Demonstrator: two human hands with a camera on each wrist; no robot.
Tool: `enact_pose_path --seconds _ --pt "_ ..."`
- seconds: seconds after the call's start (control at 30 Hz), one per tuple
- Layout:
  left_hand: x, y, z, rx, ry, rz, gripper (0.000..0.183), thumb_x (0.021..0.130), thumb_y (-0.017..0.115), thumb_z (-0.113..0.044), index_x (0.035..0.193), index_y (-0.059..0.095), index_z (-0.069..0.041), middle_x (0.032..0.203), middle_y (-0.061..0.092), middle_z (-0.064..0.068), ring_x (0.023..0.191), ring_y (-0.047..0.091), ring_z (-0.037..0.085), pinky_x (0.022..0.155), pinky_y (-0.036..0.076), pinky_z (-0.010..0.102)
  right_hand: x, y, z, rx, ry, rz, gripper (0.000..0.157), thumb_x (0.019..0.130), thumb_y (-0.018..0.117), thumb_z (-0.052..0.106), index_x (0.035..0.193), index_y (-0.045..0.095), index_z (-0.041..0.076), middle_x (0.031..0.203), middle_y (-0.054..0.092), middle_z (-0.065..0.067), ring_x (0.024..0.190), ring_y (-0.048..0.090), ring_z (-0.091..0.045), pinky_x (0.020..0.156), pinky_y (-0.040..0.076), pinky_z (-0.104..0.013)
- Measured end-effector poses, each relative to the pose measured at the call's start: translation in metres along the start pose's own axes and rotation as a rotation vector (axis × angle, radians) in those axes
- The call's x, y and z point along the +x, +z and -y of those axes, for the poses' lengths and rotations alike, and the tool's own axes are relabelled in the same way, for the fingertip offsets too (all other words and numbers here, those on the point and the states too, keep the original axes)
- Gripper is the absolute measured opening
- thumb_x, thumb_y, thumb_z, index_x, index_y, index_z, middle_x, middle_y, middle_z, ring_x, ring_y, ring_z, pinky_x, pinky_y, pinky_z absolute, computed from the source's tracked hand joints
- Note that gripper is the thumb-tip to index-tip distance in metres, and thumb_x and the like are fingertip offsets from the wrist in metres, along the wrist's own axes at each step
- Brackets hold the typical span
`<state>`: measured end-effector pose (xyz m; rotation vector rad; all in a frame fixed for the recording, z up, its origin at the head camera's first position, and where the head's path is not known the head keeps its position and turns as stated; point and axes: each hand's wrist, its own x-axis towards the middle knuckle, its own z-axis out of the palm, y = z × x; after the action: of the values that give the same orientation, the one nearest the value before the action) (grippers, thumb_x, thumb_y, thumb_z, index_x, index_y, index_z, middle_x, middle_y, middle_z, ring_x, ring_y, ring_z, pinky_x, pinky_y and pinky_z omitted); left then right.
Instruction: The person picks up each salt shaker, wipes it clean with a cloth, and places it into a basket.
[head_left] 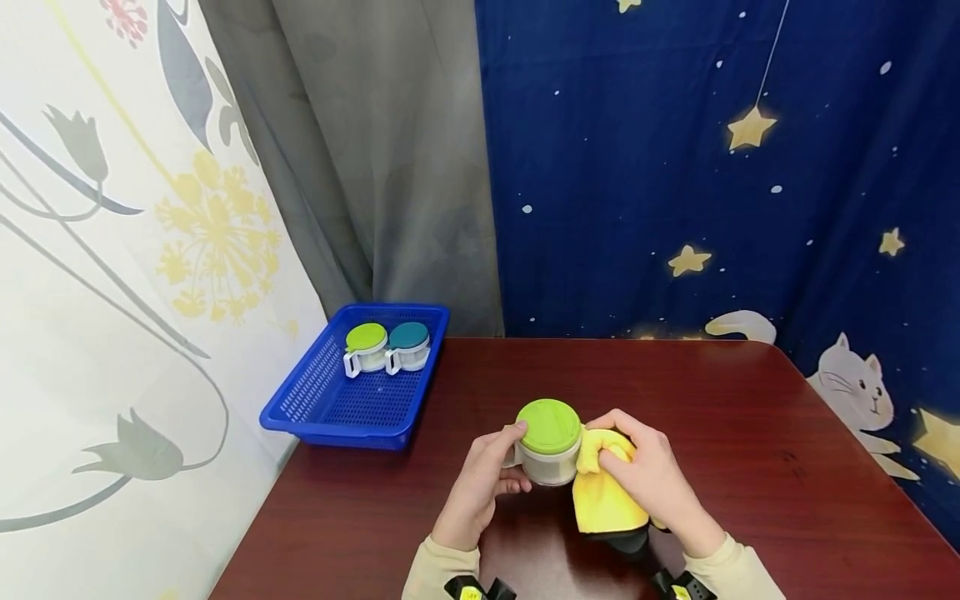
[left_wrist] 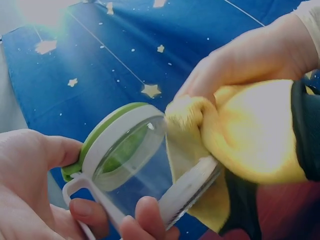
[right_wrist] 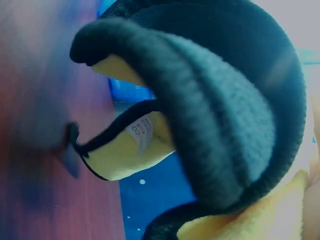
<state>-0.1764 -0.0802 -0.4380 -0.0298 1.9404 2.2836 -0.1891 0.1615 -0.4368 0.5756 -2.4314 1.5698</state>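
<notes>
A clear seasoning jar (head_left: 551,468) with a green lid (head_left: 550,425) and a white handle is held above the table in front of me. My left hand (head_left: 480,482) grips it on the handle side, thumb at the lid's edge and fingers by the handle and body. A yellow cloth (head_left: 606,504) with dark edging is bunched in my right hand (head_left: 654,473), pressed against the jar's right side. The left wrist view shows the jar (left_wrist: 132,165) tilted, the cloth (left_wrist: 250,132) touching its wall and base. Dark-edged folds of cloth (right_wrist: 215,115) fill the right wrist view, hiding the right fingers.
A blue basket (head_left: 300,425) stands at the table's back left, holding two similar jars, one with a green lid (head_left: 366,336) and one with a teal lid (head_left: 408,335). The reddish-brown table (head_left: 750,417) meets a blue starry curtain (head_left: 600,208) behind and a white patterned curtain (head_left: 112,333) at left.
</notes>
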Motion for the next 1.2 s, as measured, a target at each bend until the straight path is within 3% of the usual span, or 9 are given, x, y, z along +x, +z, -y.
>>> enact_pose_path --seconds 0.27,0.5,0.6,0.7,0.93,1.07,1.2 --pt "-0.003 -0.002 -0.001 0.022 -0.003 0.082 0.034 0.093 0.065 -0.038 0.087 0.068 -0.005 0.069 0.059 0.006 0.050 0.056 0.017 0.049 0.046 0.024 0.003 -0.011 0.009 0.021 -0.022 -0.034 0.041 0.083 0.069 -0.005 0.110 0.070 0.026 0.103 0.069 0.004 0.075 0.064 -0.021 0.059 0.055 -0.034" --pt "-0.004 0.000 -0.001 0.063 0.006 0.107 0.034 0.091 0.067 -0.038 0.075 0.060 -0.008 0.071 0.060 0.005 0.051 0.058 0.019 0.050 0.047 0.025 0.008 -0.012 0.012 -0.230 -0.066 -0.326 0.041 0.080 0.079 0.004 0.109 0.071 0.032 0.095 0.069 0.007 0.070 0.059 -0.014 0.058 0.048 -0.024" --pt "-0.004 0.003 -0.001 0.072 0.006 0.119 0.032 0.091 0.067 -0.037 0.078 0.065 -0.008 0.072 0.062 0.006 0.051 0.059 0.019 0.051 0.048 0.027 0.010 -0.011 0.012 -0.291 -0.106 -0.400 0.040 0.079 0.081 0.006 0.108 0.072 0.031 0.099 0.070 0.009 0.075 0.058 -0.012 0.062 0.046 -0.019" --pt "-0.005 0.005 -0.002 0.061 0.002 0.105 0.032 0.091 0.068 -0.038 0.081 0.068 -0.007 0.072 0.063 0.007 0.052 0.061 0.021 0.053 0.050 0.028 0.010 -0.010 0.013 -0.305 -0.146 -0.400 0.040 0.079 0.082 0.008 0.109 0.072 0.031 0.101 0.069 0.011 0.077 0.058 -0.010 0.065 0.045 -0.017" --pt "-0.009 0.006 -0.005 0.059 0.031 0.053 0.035 0.091 0.069 -0.037 0.084 0.072 -0.003 0.070 0.064 0.008 0.058 0.067 0.027 0.054 0.050 0.027 0.007 -0.008 0.020 -0.278 -0.232 -0.289 0.038 0.084 0.081 0.014 0.117 0.071 0.030 0.112 0.066 0.015 0.089 0.060 -0.008 0.073 0.047 -0.017" --pt "-0.010 0.006 -0.006 0.073 0.050 0.034 0.036 0.091 0.070 -0.035 0.087 0.074 0.001 0.073 0.065 0.006 0.059 0.067 0.029 0.056 0.050 0.027 0.006 -0.006 0.017 -0.300 -0.234 -0.271 0.037 0.085 0.081 0.013 0.117 0.072 0.030 0.112 0.066 0.017 0.093 0.061 -0.006 0.077 0.046 -0.015" --pt "-0.012 0.006 -0.005 0.076 0.063 -0.001 0.032 0.090 0.072 -0.030 0.080 0.070 0.001 0.070 0.058 0.003 0.062 0.062 0.022 0.060 0.055 0.032 0.002 0.002 0.004 -0.332 -0.181 -0.277 0.035 0.083 0.082 0.013 0.114 0.075 0.028 0.106 0.069 0.017 0.084 0.062 -0.006 0.071 0.048 -0.018"
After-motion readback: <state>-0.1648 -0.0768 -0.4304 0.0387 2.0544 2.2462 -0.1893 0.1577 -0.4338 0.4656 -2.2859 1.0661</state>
